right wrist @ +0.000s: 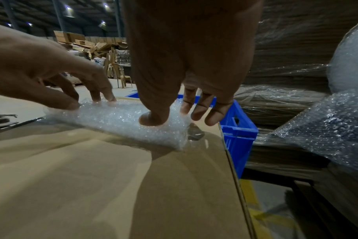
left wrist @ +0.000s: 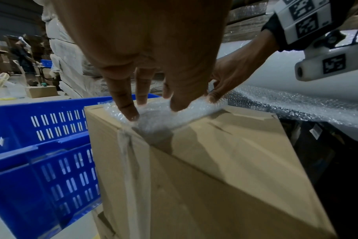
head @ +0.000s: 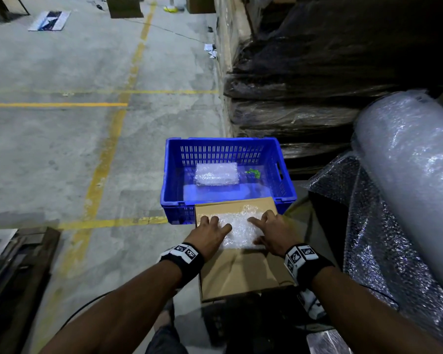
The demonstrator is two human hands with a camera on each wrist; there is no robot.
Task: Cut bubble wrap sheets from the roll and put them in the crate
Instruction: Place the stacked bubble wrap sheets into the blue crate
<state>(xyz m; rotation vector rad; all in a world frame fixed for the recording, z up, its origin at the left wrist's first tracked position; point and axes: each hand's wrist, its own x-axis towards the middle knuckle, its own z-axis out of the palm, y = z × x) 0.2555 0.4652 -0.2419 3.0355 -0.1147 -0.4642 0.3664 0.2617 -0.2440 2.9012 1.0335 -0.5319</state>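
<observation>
Pressing the folded bubble wrap sheet (head: 241,226) onto the cardboard box (head: 243,274), left hand (head: 210,232) and right hand (head: 273,232) keep fingers (right wrist: 153,119) nearly straight, gripping nothing, so the springy fold may reopen when lifted toward the blue crate (head: 172,180).

Folded clear bubble wrap sheet (head: 241,226) lying flat on the far end of a cardboard box (head: 243,272), blue slotted crate (head: 173,175) just beyond on the floor, holding another folded sheet (head: 216,174), big bubble wrap roll (head: 407,159) at right, its loose end draped down.
</observation>
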